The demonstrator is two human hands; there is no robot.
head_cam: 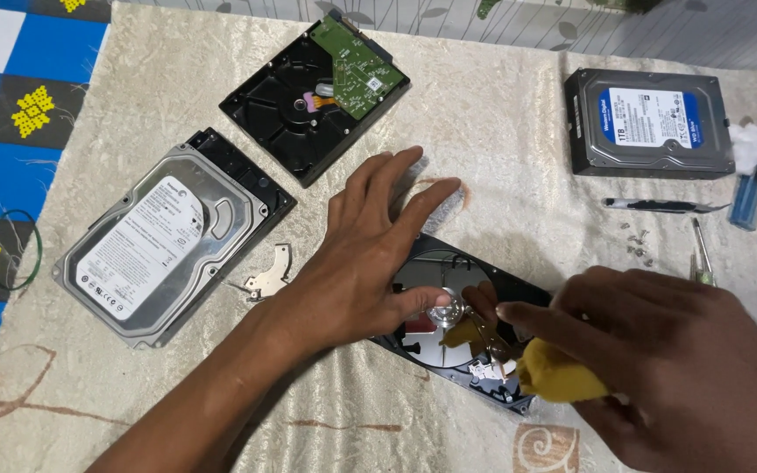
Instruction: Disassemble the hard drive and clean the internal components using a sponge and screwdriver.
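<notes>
Yellow cloth (pixel 558 372) is pinched in my right hand (pixel 659 368), while my left hand (pixel 370 254) presses flat, fingers spread, on the open hard drive (pixel 449 307).

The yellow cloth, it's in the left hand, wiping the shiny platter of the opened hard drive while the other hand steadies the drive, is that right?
Not quite. The head view shows the yellow cloth in the right hand, not the left. It is at the shiny platter of the opened hard drive, while the left hand steadies the drive.
</notes>
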